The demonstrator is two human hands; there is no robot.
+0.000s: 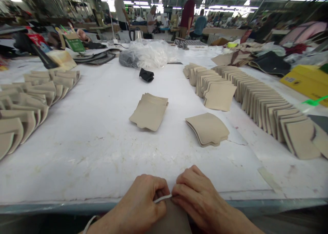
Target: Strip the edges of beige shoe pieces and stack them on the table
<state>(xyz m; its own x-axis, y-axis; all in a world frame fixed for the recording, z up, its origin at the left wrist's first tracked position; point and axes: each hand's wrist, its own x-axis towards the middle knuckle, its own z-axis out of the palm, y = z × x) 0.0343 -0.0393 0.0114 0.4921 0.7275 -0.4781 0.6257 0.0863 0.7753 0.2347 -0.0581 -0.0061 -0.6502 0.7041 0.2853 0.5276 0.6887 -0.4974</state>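
At the table's near edge my left hand (147,200) and my right hand (193,196) are close together, both closed on the top edge of a beige fabric panel (173,218). A thin white strip (163,198) shows along that edge between my fingers. The panel's lower part runs out of the picture. Beyond my hands lie two small stacks of beige pieces, a left stack (151,112) and a right stack (208,126), neither touched by me.
Long overlapping rows of beige pieces line the left side (36,104) and the right side (269,104) of the white table (102,152). A black scrap (146,75) and a clear plastic bag (153,53) lie farther back. A yellow box (307,83) sits at right. Several people stand or sit beyond.
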